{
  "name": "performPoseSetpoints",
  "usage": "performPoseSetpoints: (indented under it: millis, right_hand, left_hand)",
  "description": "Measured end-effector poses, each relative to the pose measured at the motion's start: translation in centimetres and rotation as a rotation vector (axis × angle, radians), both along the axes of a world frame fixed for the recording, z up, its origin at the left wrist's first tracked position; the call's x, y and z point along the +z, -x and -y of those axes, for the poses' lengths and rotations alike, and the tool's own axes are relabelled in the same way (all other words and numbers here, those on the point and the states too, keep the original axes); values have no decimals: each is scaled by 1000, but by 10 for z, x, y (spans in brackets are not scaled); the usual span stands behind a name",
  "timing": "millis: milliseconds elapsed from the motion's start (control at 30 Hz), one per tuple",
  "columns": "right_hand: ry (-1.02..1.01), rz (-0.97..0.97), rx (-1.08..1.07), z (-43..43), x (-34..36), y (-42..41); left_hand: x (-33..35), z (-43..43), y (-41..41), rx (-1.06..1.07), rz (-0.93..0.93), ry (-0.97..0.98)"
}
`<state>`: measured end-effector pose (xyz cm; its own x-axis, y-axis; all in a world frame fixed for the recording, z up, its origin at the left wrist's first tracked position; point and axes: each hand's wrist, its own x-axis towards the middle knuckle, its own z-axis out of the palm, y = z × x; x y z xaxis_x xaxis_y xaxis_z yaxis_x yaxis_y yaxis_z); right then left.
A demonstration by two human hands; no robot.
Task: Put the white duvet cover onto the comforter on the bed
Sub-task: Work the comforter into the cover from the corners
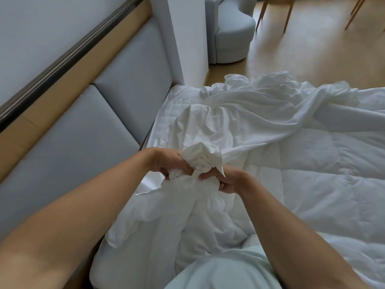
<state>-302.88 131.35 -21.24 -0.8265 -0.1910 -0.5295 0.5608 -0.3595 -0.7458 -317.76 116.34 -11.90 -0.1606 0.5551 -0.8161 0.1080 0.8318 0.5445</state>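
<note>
The step in hand looks like seating a corner of the white duvet cover (pixel 201 156) over a corner of the comforter (pixel 312 184); done well, both layers stay pinched at the very tip (a loose corner slips back inside) before the cover is shaken down the bed. The left hand (pixel 165 162) and right hand (pixel 228 182) both curl their fingers tight round the bunched cloth, which rises between them near the headboard (pixel 83 132); the rest of the cover trails crumpled across the comforter's far side.

Soft, even daylight; faint shadows; wide-angle bending at edges; slight blur throughout.
</note>
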Motion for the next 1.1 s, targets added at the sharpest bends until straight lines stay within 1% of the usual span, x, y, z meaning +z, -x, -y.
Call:
performPoseSetpoints:
  millis: [100,167,267,333,400,467,533,600,667,700,767,833,900,967,1033,1100]
  right_hand:
    - [59,-6,-31,-2,-2,-2]
    - [81,-39,-93,-3,1,-2]
    - [21,-51,-193,-9,-2,0]
    - [-20,-52,-231,-9,-1,2]
    - [-51,-61,-268,-7,-1,1]
    - [-43,-48,-275,-7,-1,0]
    - [-3,0,-208,-10,-3,-2]
    - [-5,47,-77,-13,-3,-5]
    - [-36,29,48,-9,-1,-5]
    - [-45,3,81,-5,-1,-4]
    - [-19,-25,67,-1,-1,-4]
    - [30,-27,5,-2,-5,-5]
    - [44,-5,-41,-6,-7,-5]
    - [16,-3,-43,-6,-7,-5]
    - [4,-20,-70,-5,-6,-3]
    - [-11,-40,-148,-5,-4,-1]
  left_hand:
    - [3,-2,0,-16,52,-10]
    - [3,-3,0,-4,92,-1]
    - [3,1,-1,-20,202,52]
    - [4,4,-3,-32,213,86]
    - [5,4,-4,-19,161,112]
    - [6,2,-2,-32,51,92]
    - [6,1,0,-51,-54,11]
    - [3,0,2,-47,-142,-84]
    - [-2,-1,-1,-38,-243,-154]
    - [-5,-3,-2,-29,-296,-174]
    - [-11,-6,-4,-6,-353,-188]
    - [-11,-5,-2,-16,-317,-128]
    - [-7,-2,-3,-45,-191,16]
    - [-5,-2,-6,-56,-44,136]
    - [-6,-5,-7,-44,50,147]
    - [-6,-4,-6,10,133,90]
